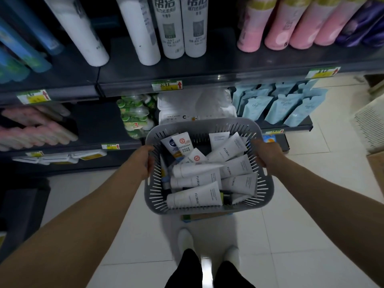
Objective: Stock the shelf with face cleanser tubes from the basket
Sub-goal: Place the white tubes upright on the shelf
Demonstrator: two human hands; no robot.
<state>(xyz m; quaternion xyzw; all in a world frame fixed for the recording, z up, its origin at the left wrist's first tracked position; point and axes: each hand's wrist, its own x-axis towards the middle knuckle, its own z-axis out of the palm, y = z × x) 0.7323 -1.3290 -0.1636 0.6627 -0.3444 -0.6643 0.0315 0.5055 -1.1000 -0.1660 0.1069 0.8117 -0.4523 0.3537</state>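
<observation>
Store shelving fills the upper half of the frame, over a pale tiled floor (311,235). On the upper shelf (207,80) stand tall white bottles (174,28) at upper centre, pink bottles (278,28) at upper right and blue ones at upper left. Yellow-green price tags (167,85) sit along its front edge. Below it, pale blue pouches (280,107) stand at centre right and green packs (135,115) just left of centre.

A grey slotted basket (199,124) is held up at the centre of the frame, in front of the lower shelf and above the floor. The left grip (146,161) is a bare hand curled over the basket's left rim. The right grip (265,153) is curled over the right rim in the same way. Both have firm hold of the basket.

The face cleanser tubes (195,197) lie jumbled inside the basket. Most are white and marked FLORAL. Toward the far left corner one tube with a dark blue label (172,145) leans upright beside a tube with a red round mark (182,142).

White shoes (185,240) show at lower centre.
</observation>
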